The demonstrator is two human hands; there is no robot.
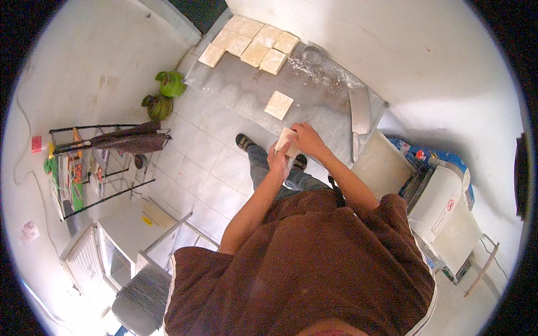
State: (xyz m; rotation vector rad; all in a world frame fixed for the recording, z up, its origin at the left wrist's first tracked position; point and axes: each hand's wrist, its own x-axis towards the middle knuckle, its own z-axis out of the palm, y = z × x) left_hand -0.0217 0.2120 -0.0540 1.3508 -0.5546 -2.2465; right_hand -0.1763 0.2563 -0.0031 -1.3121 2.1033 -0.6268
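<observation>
My left hand (278, 161) is closed on the lower side of a pale square dough piece (286, 140), held above the near edge of a metal table (246, 95). The fingers of my right hand (309, 139) are bent over the piece's upper right side and grip it too. Just beyond my hands, a single flat dough square (278, 105) lies on the table. Farther back, several floured dough squares (255, 54) lie side by side at the far left corner. A large broad-bladed knife (360, 111) rests along the table's right end, its handle toward me.
A small round container (312, 54) stands near scattered flour by the back wall. Two green round fruits (170, 84) are left of the table. A wire rack (106, 162) stands at the left. On the right is a white machine (448, 218); a grey stool (141, 299) is lower left.
</observation>
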